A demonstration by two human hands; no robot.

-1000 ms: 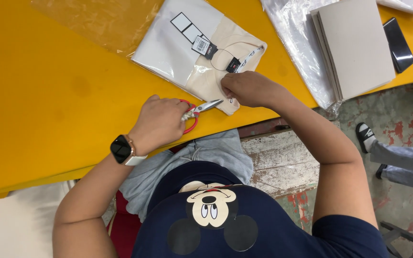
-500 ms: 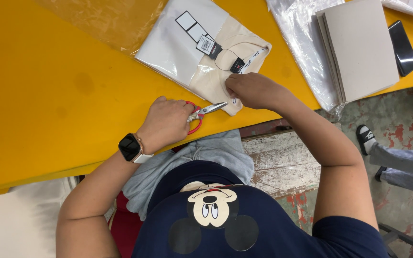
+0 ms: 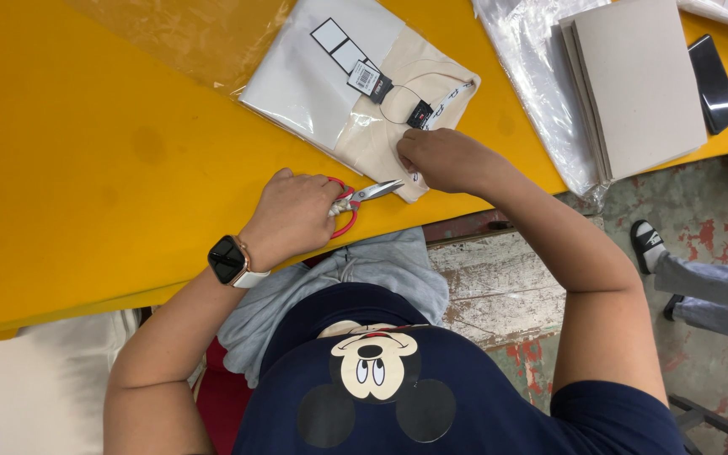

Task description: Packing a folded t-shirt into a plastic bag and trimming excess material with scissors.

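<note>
The left hand (image 3: 292,215), with a smartwatch (image 3: 227,259) on its wrist, is curled shut round the red handles of a pair of scissors (image 3: 362,199), whose short steel blades lie slightly parted and point toward the near corner of a folded cream garment (image 3: 398,109) on the yellow worktop (image 3: 86,168). The right hand (image 3: 444,160) rests on that same near edge of the garment, fingers bunched and pressing or pinching the cloth just beside the blade tips; what exactly it pinches is hidden under the knuckles. The garment lies half in a clear plastic bag, with white and black hang tags (image 3: 355,63) on a thin cord lying over its upper side. Farther along the worktop, well apart from the hands, a stack of grey cardboard sheets (image 3: 638,84) sits on crumpled clear plastic, and a dark phone (image 3: 714,72) lies just beside the stack. A second person's shoe and grey trouser leg (image 3: 693,282) show on the floor beyond the worktop edge
</note>
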